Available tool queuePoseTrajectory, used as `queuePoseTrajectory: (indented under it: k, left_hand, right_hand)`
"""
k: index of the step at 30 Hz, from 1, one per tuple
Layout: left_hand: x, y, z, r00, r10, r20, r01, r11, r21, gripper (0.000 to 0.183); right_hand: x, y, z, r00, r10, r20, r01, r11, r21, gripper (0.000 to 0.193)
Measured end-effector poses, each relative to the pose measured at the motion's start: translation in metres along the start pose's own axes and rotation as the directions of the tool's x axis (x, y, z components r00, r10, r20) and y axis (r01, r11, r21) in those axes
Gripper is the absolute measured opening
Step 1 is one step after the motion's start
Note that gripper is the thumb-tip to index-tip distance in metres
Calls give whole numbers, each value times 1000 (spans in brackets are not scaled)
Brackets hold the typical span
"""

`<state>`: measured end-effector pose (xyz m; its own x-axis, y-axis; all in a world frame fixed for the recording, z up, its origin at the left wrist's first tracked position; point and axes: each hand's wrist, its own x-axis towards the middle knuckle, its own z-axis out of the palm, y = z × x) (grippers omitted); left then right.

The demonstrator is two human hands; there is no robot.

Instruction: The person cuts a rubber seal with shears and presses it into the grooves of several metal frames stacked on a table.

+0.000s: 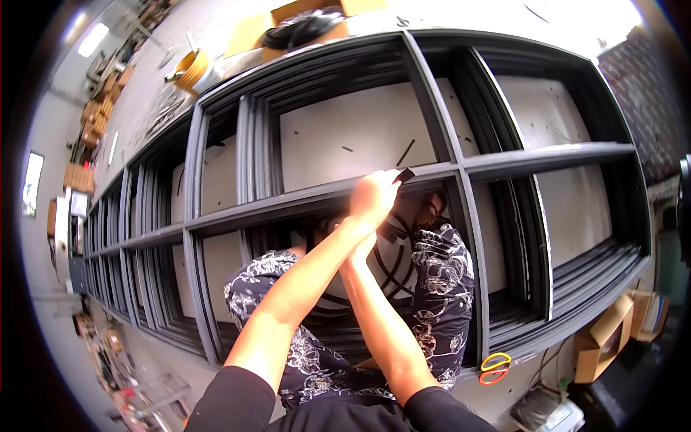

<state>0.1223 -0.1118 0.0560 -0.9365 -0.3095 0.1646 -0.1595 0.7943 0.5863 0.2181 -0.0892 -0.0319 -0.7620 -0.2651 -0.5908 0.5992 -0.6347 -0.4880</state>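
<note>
My left hand (375,199) is closed at the middle bar of a dark grey metal frame (324,189). The short end of a black rubber strip (405,175) sticks out past its fingers, lying against the bar. My right hand (360,248) is just below, partly covered by the left wrist and forearm; its fingers are hidden. Long black strips (392,270) curl in loops between my legs, inside one opening of the frame. More frames of the same kind are stacked beneath it.
Scissors with yellow and orange handles (495,368) lie at the frame's near edge. A cardboard box of black coils (306,29) and a yellow container (191,70) stand beyond the far edge. An open carton (604,342) is at the right. Small black offcuts (407,152) lie inside the frame.
</note>
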Motion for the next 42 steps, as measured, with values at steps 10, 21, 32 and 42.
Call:
queuePoseTrajectory:
  k: [10,21,32,42]
  left_hand:
    - [40,-3,110,978,135,157,-169,958,232,71]
    - [59,1,139,986,16,165,-68,945,319,58]
    - [57,8,147,994,42,106,-80,921,381,53]
    - [59,1,148,987,133,90,-153,949,274,55]
  right_hand:
    - [101,0,-52,998,11,-57,34,690,723,51]
    - [115,-3,-63,968,-127,-218,216,863,457,43]
    - [131,35,-75,998,-47,-46,65,760,646,39]
    - [133,45,-79,960,-207,190,-59,511,858,41]
